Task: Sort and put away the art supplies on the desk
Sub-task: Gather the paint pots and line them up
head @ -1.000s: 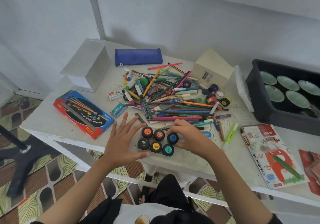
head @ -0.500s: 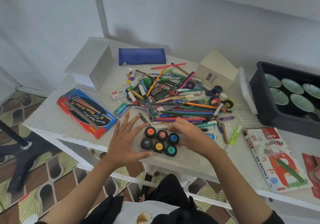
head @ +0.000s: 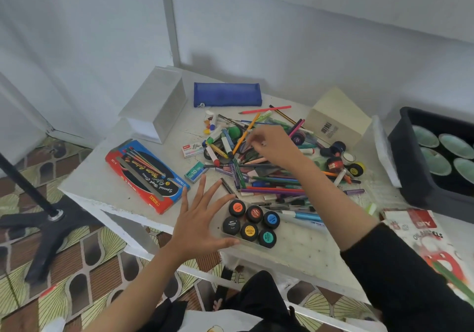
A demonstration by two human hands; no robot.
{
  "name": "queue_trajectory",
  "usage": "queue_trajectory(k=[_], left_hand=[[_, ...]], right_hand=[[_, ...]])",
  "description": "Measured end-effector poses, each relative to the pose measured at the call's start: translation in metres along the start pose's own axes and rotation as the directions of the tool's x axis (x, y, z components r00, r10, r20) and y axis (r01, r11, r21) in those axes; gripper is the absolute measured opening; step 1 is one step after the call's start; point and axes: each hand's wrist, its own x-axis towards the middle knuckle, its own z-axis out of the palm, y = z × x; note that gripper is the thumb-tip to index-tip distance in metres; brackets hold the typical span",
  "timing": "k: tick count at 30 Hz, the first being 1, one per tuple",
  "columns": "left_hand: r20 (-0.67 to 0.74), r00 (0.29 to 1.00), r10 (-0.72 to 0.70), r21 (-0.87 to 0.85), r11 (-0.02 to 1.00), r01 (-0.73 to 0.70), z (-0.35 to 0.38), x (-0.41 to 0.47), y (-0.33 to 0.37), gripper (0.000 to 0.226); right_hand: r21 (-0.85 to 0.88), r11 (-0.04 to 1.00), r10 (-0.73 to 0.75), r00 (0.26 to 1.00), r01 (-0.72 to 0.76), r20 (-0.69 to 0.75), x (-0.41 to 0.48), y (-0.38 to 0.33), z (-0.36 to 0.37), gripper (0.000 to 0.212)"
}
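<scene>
A clear tray (head: 257, 245) of several black poster-paint pots (head: 252, 214) sits near the desk's front edge. My left hand (head: 202, 219) lies open with fingers spread, thumb and fingertips touching the tray's left side. My right hand (head: 274, 148) reaches into the pile of pens, pencils and markers (head: 272, 181) behind the tray. Its fingers curl down among them, and whether they pinch anything is hidden. A few loose paint pots (head: 336, 163) lie at the pile's right end.
A red-and-blue colour pencil box (head: 146, 175) lies left, with a white box (head: 159, 103) and blue pencil case (head: 227, 94) behind. A cream box (head: 336, 119) stands at the back right. A black bin (head: 415, 178) and an oil pastels box (head: 423, 231) are on the right.
My right hand left the paint pots and moved back into the pen pile. My left hand stayed beside the tray.
</scene>
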Motion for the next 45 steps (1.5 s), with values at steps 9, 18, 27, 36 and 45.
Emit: queue_trajectory(k=[9,18,27,36,45], left_hand=[[0.033,0.999,0.007,-0.007,1.0,-0.006,0.0,0.001,-0.002,0.093],[0.045,0.999,0.016,0.025,1.0,-0.017,-0.001,0.0,0.0,0.094],[0.038,0.999,0.011,-0.019,1.0,-0.01,0.0,0.0,-0.001,0.093],[0.015,1.0,0.02,-0.028,0.999,-0.019,0.003,0.0,-0.002,0.097],[-0.001,1.0,0.029,-0.004,1.0,-0.029,0.001,0.0,0.001,0.094]], right_hand=[[-0.579,0.815,0.147,0.976,-0.028,0.16,0.083,0.004,0.028,0.049],[-0.544,0.839,-0.036,0.999,0.025,-0.01,0.077,0.013,0.046,0.04],[0.09,0.996,0.022,0.948,0.007,-0.317,0.031,0.019,0.037,0.032],[0.47,0.875,0.228,0.957,-0.12,-0.181,-0.066,0.017,0.002,0.025],[0.385,0.838,0.288,0.912,-0.387,0.29,-0.14,0.028,-0.015,0.021]])
